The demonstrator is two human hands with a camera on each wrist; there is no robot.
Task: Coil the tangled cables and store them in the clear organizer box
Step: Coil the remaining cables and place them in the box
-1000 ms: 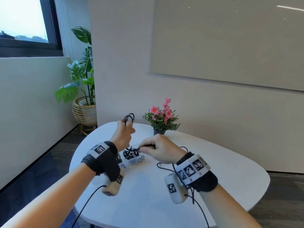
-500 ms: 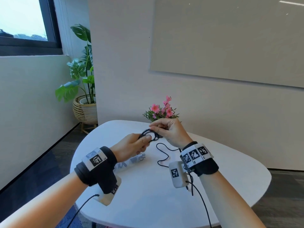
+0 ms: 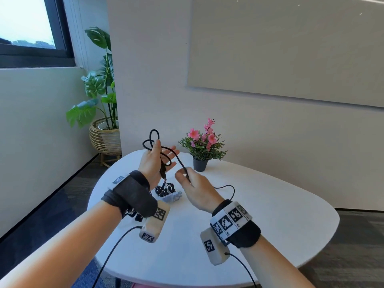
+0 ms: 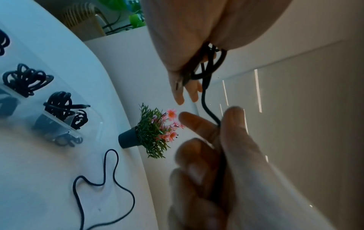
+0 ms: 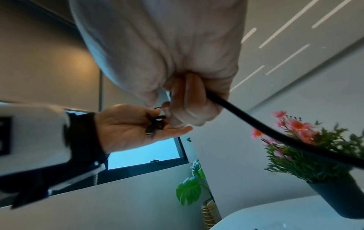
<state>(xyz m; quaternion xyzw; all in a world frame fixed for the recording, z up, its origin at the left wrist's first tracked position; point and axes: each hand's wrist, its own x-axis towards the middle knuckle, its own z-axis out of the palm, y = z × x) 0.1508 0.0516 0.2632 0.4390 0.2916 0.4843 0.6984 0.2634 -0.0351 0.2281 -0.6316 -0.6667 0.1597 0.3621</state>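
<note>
A black cable (image 4: 204, 99) is partly looped in my raised left hand (image 3: 161, 151). Its thumb presses the loops against the palm, the fingers stretch out, and a plug end hangs below. From there the cable runs down to my right hand (image 3: 186, 175), which pinches it between thumb and forefinger (image 5: 236, 109). The loose tail (image 3: 230, 188) curls on the white table behind the right wrist (image 4: 106, 168). The clear organizer box (image 3: 172, 197) lies on the table below my hands, with coiled black cables (image 4: 59, 104) in its compartments.
A small pot of pink flowers (image 3: 202, 150) stands on the table (image 3: 270, 215) just beyond my right hand. A tall plant in a woven basket (image 3: 104, 129) stands on the floor at the left. Thin leads hang from both wrist cameras.
My hands, together on one loop half a second ago, have parted. The left has risen with the loops; the right has slid down the cable toward me.
</note>
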